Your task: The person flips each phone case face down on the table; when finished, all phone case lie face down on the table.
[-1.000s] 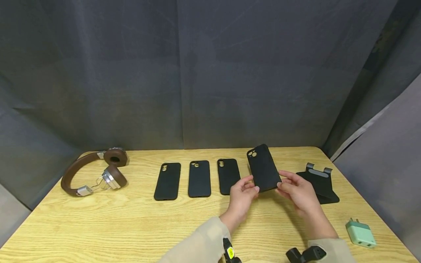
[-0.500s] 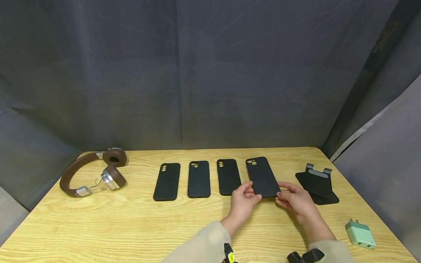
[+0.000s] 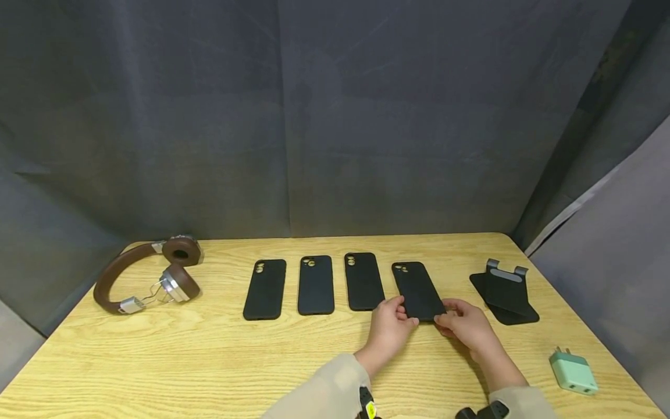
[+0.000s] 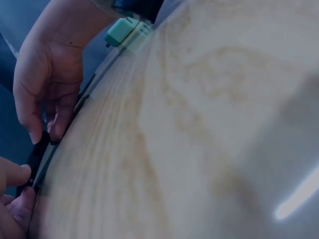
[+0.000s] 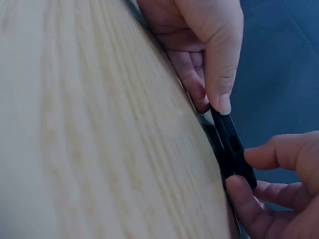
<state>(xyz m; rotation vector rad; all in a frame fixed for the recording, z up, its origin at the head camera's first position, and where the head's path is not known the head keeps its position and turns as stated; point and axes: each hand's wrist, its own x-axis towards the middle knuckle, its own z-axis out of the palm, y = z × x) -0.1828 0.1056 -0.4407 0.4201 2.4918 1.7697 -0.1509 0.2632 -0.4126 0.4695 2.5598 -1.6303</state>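
A black phone case [image 3: 417, 291] lies at the right end of a row, camera cutouts at the far end, its near end between both hands. My left hand [image 3: 390, 329] pinches its near left corner between thumb and fingers, and my right hand [image 3: 467, 329] pinches the near right corner. In the right wrist view, the case's end edge [image 5: 229, 137] with a port opening shows between the two hands; it sits very low over the table. To its left lie three similar black cases: the nearest one [image 3: 364, 281], a middle one [image 3: 316, 285] and a far left one [image 3: 265, 290].
Brown headphones [image 3: 111, 272] lie at the table's left. On the right are a black folding stand [image 3: 506, 294] and a green charger plug [image 3: 573, 371]. A dark curtain [image 3: 282, 116] hangs behind the wooden table [image 3: 183, 361].
Both hands have lowered the tilted phone case toward the table and slightly nearer, so it now lies about flat in line with the other cases. The other things stay put.
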